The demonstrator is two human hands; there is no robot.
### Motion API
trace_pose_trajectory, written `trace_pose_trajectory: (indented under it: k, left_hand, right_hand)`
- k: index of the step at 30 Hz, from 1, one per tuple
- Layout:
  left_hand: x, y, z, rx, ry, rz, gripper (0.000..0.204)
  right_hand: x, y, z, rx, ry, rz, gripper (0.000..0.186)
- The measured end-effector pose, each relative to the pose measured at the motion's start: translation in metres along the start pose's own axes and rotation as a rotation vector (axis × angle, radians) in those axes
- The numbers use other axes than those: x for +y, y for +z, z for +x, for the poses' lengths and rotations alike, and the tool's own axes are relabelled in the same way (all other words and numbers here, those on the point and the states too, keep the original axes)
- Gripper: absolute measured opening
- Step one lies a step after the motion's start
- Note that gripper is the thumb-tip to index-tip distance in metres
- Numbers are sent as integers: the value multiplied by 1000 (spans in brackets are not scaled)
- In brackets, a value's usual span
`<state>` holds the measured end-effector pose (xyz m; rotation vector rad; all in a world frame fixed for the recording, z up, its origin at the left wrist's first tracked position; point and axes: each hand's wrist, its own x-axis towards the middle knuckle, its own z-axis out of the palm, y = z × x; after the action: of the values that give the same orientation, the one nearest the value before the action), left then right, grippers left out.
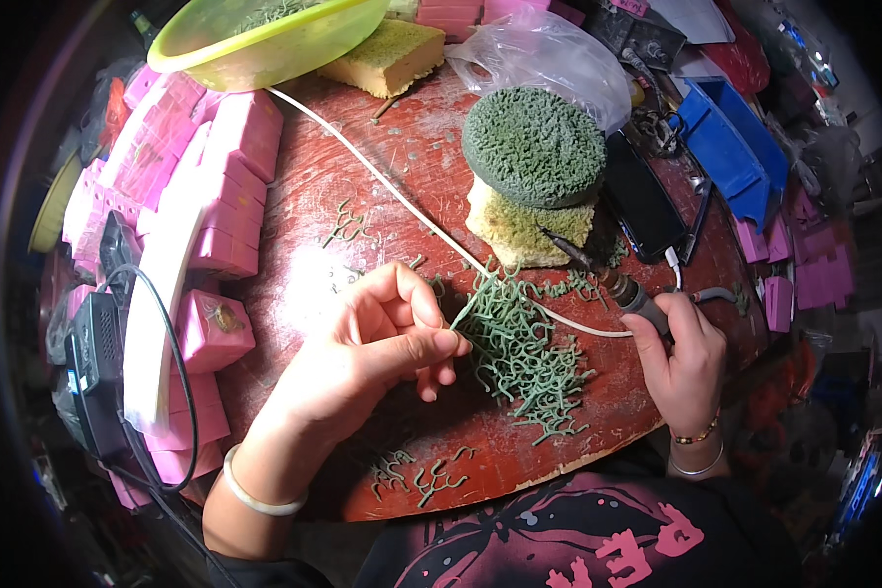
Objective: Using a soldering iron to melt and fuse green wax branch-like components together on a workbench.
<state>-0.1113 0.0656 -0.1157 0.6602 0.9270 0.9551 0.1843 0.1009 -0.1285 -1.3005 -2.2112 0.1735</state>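
Between the thumb and forefinger of my left hand [377, 338] is a thin green twig-like piece [466, 308]. Just beyond the fingertips spreads a heap of curly, branching green pieces [529, 367]. My right hand [688, 367] is wrapped round the handle of a soldering iron [619, 288]. Its dark pointed tip reaches up and left, over the edge of a yellowish sponge [505, 225]. On that sponge rests a round, dark green, rough-textured dome [534, 147]. Smaller groups of green pieces [426, 478] lie near the table's front edge.
A white cord [382, 179] crosses the red table [363, 127]. Pink foam blocks [230, 225] and a white lamp [162, 323] line the left. At the back stand a yellow-green basin [294, 49] and another sponge [387, 59]. A phone [645, 201] and blue bin [730, 147] are right.
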Motion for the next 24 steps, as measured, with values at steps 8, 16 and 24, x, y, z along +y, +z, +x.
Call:
trace_pose_trajectory:
  k: [8,16,24]
  left_hand:
    - [1,2,1,10,-7,61,15]
    - [1,2,0,22,-2,96,15]
    - [1,2,1,13,4,108,16]
  right_hand:
    - [1,-2,-1,26,-36,23,26]
    - [-1,-1,0,4,-35,12,25]
    - [2,-6,-3,-8,-170,23,33]
